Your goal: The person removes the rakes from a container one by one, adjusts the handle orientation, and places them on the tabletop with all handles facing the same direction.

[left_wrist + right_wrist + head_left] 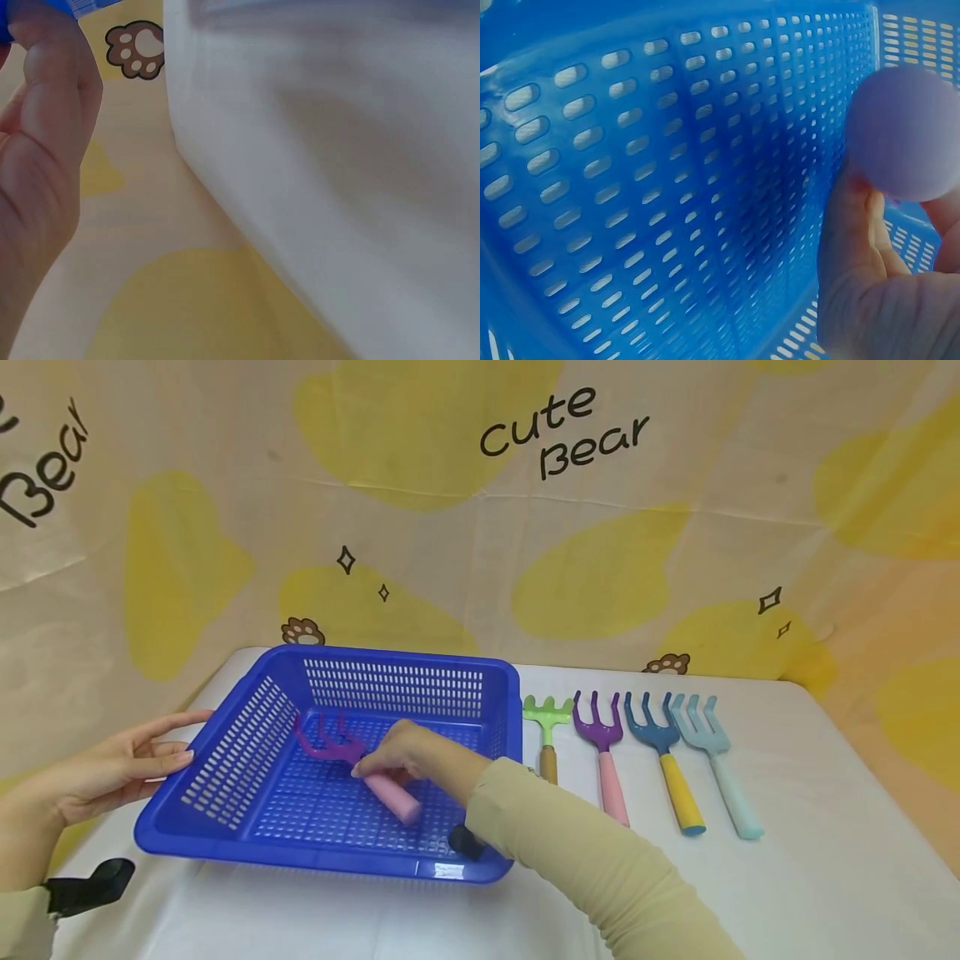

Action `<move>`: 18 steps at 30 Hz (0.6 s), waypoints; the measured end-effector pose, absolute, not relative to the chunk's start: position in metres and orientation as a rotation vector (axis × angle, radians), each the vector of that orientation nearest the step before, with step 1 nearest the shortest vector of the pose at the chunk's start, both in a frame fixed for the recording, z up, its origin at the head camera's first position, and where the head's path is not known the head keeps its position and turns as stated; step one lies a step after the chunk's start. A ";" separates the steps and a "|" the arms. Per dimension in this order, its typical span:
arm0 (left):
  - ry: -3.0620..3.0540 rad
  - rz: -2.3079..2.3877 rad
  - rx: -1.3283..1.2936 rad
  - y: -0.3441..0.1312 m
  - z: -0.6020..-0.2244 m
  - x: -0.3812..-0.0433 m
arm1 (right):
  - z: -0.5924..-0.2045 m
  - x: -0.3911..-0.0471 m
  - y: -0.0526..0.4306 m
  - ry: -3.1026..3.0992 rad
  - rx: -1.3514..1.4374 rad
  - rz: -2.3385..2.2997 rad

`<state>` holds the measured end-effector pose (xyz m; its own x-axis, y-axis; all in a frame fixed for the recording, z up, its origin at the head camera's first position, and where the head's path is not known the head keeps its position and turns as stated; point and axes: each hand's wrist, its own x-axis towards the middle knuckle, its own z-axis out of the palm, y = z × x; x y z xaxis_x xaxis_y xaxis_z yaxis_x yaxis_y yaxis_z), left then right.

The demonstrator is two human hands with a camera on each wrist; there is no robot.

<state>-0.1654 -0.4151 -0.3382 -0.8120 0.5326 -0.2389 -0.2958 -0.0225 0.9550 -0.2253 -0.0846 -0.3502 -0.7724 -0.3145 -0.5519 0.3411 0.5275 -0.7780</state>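
Note:
A blue plastic basket [330,862] with slotted walls sits on the left part of the table. My left hand [127,768] holds its left rim, thumb and fingers at the edge; in the left wrist view only part of this hand [49,120] shows beside a bit of blue. Inside the basket, my right hand [401,752] grips a hand rake with purple tines and a pink handle [393,797]. The tines point to the back left, over the basket floor. In the right wrist view the handle's round end [907,135] faces the camera, partly hiding the fingers.
Right of the basket several more hand rakes lie in a row: a green one [547,714], a purple one with pink handle [611,785], a blue one with yellow handle [681,793] and a pale blue one [735,793]. A patterned cloth [480,527] hangs behind the white table [825,877].

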 end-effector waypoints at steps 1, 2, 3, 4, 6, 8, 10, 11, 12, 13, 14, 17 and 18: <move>1.697 1.888 0.243 -0.415 -0.338 -0.165 | -0.350 -0.225 -0.084 2.082 0.005 -1.241; 1.703 1.885 0.237 -0.415 -0.338 -0.165 | -0.350 -0.225 -0.084 2.068 -0.008 -1.212; 1.706 1.883 0.234 -0.416 -0.339 -0.165 | -0.350 -0.225 -0.083 2.056 -0.020 -1.185; 1.710 1.879 0.232 -0.416 -0.339 -0.164 | -0.350 -0.225 -0.083 2.045 -0.031 -1.161; 1.714 1.875 0.226 -0.417 -0.339 -0.164 | -0.349 -0.225 -0.082 2.025 -0.042 -1.141; 1.707 1.874 0.232 -0.418 -0.339 -0.163 | -0.349 -0.225 -0.082 2.019 -0.041 -1.145; 1.704 1.875 0.232 -0.418 -0.340 -0.163 | -0.349 -0.225 -0.083 2.006 -0.043 -1.169; 1.705 1.874 0.229 -0.418 -0.340 -0.163 | -0.348 -0.225 -0.083 2.000 -0.044 -1.183; 1.713 1.872 0.228 -0.418 -0.340 -0.164 | -0.348 -0.226 -0.083 1.997 -0.043 -1.197; 1.718 1.871 0.227 -0.418 -0.340 -0.164 | -0.348 -0.226 -0.083 1.993 -0.043 -1.211; 1.726 1.867 0.224 -0.418 -0.339 -0.164 | -0.347 -0.227 -0.083 1.985 -0.043 -1.226; 1.730 1.866 0.232 -0.418 -0.339 -0.165 | -0.345 -0.229 -0.082 1.956 -0.037 -1.258; 1.728 1.867 0.237 -0.418 -0.339 -0.165 | -0.345 -0.229 -0.082 1.946 -0.038 -1.266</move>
